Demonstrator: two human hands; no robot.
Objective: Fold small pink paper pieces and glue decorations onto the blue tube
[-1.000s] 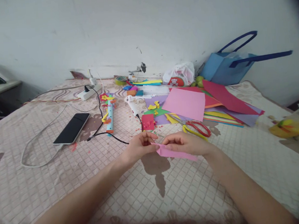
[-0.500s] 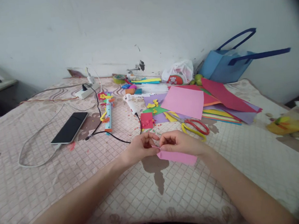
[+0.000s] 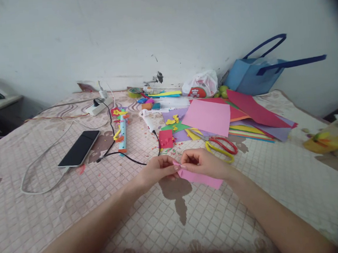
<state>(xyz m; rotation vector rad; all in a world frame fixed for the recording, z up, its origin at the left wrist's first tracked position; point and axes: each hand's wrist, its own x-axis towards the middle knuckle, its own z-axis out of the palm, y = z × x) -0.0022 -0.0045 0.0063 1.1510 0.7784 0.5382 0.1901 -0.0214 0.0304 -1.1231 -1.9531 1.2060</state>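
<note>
A pink paper strip (image 3: 204,179) is pinched at its left end between both hands, above the patterned tablecloth. My left hand (image 3: 160,168) closes thumb and fingers on that end, which looks creased. Right beside it, my right hand (image 3: 202,163) grips the same end, thumbs almost touching. The rest of the strip slants down to the right below my right hand. Just beyond the hands lie red-and-yellow-handled scissors (image 3: 221,147) and a small red paper piece (image 3: 166,138) with scraps on it.
Coloured paper sheets (image 3: 207,115) are piled at back right, near a blue bag (image 3: 251,75). A white glue gun (image 3: 148,121) with a black cord lies mid-table. To the left are a charging phone (image 3: 79,148), a decorated light-blue strip (image 3: 122,132) and a power strip (image 3: 98,106).
The creased left end of the pink strip now shows more between my fingertips. My fingers have shifted slightly and still pinch it. The whole view has tilted a little.
</note>
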